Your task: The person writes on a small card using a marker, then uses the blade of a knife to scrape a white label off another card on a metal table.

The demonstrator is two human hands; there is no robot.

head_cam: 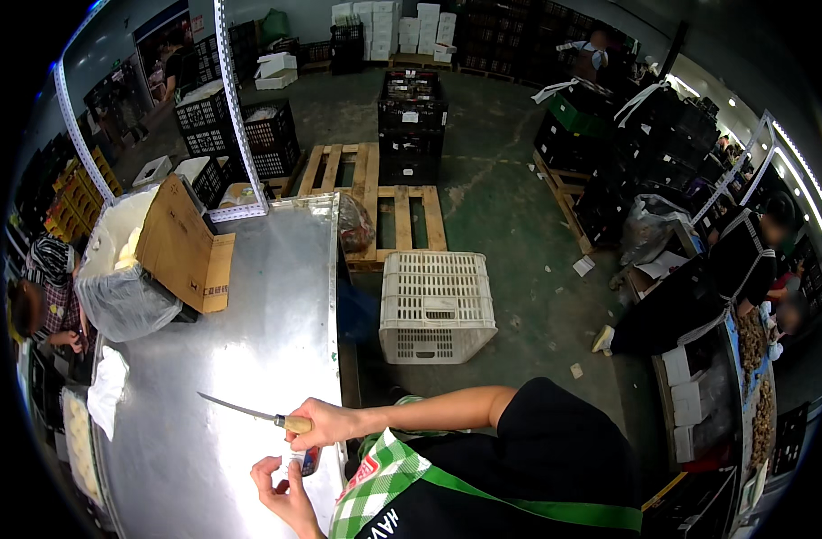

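A curved knife with a wooden handle (293, 424) is held in my right hand (325, 422), its thin blade pointing left over the steel table (202, 377). Below it my left hand (281, 490) pinches a small pale item (293, 461) that bears writing; what it is I cannot tell. A dark object with red and blue parts (310, 462) lies beside it, partly hidden by my fingers. A crumpled white cloth (108, 387) rests at the table's left edge.
An open cardboard flap (182, 249) leans from a plastic-lined box (124, 296) on the table. On the floor stand a white plastic crate (438, 303), wooden pallets (404, 222) and stacked black crates (411, 128). Co-workers (734, 263) are at the right and left (47, 290).
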